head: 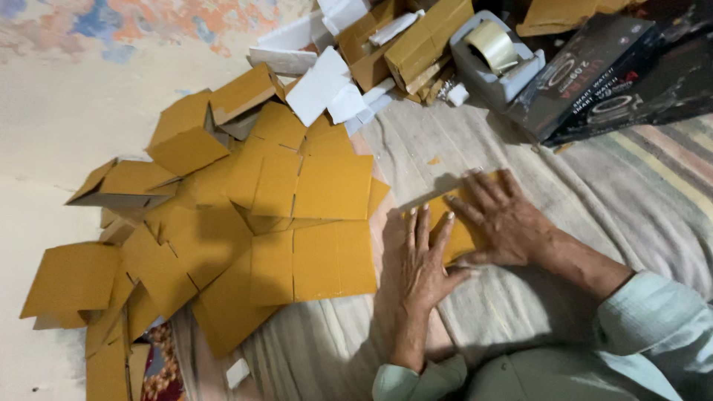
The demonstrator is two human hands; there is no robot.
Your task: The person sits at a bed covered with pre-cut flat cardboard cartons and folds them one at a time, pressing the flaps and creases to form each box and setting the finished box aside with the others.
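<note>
Both hands flat, fingers spread, pressing one cardboard piece on striped cloth: left hand on near edge, right hand on top. Left of hands, big heap of flat brown blanks; few look folded. Beyond right hand, tape dispenser. Judging: most work remains.

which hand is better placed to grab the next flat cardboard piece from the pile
Probably left. The left hand lies at the near edge of the cardboard pile, while the right hand presses on the cardboard piece on the far side from the pile.
</note>
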